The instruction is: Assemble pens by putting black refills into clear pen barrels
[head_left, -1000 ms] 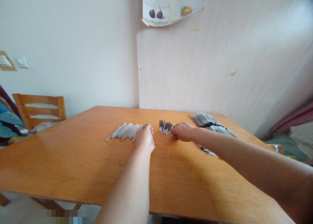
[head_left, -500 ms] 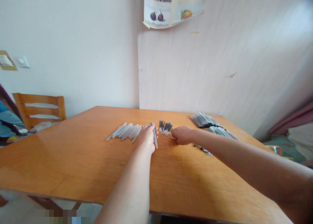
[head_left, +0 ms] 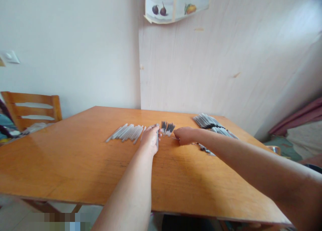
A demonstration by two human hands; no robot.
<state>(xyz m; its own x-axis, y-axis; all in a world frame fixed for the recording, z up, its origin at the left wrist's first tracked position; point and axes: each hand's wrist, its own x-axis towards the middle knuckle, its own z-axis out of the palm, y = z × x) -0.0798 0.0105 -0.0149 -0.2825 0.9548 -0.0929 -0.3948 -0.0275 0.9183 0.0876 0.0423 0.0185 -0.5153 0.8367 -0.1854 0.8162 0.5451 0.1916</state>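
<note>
My left hand (head_left: pixel 149 139) is closed around a translucent grey pen barrel (head_left: pixel 157 143), which points roughly away from me over the middle of the table. To its right, my right hand (head_left: pixel 185 136) is closed with fingertips pinched; a thin pale pen refill (head_left: pixel 175 138) sticks out from them toward the left. Just beyond and between the hands lie short bundles of dark-filled refills (head_left: pixel 170 128). A row of clear, empty-looking pen barrels (head_left: pixel 127 133) rests left of my left hand. The fingertips of my right hand are mostly hidden.
A pile of grey pens with black parts (head_left: pixel 210 121) lies at the back right of the wooden table (head_left: pixel 75 164). Small black pieces (head_left: pixel 205 148) sit under my right forearm. A wooden chair (head_left: pixel 35 108) stands at the left, and a wall rises behind the table.
The view has shifted slightly, so the scene sits a little higher and further left. The barrel in my left hand looks more upright in the view. Both hands keep their holds.
</note>
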